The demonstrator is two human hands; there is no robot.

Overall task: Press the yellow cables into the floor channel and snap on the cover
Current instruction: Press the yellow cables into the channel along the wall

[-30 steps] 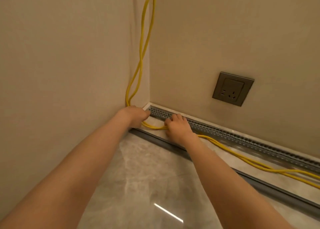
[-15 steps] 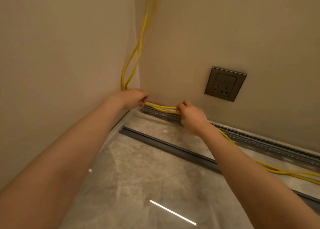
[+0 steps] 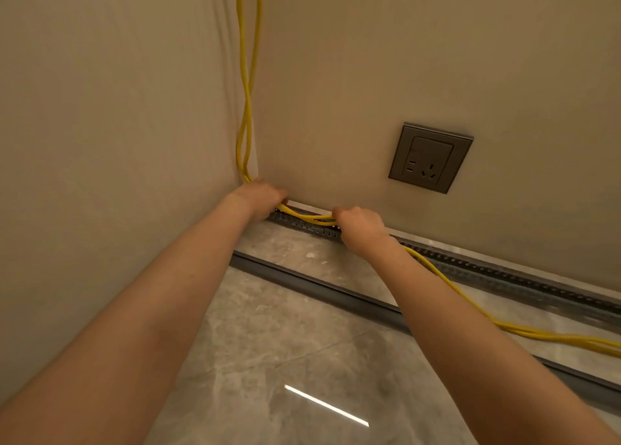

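Two beige walls meet above a glossy marble floor; a grey socket sits low.

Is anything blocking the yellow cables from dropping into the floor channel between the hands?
Nothing visible does. The yellow cables run from left hand to right hand just above the open channel; the cover lies apart on the floor.

No readable text anywhere in view.
The wall socket shows only its pin slots on a plain grey face; any maker's mark there may be too small to tell. The yellow cables, floor channel and cover carry no lettering that can be made out.
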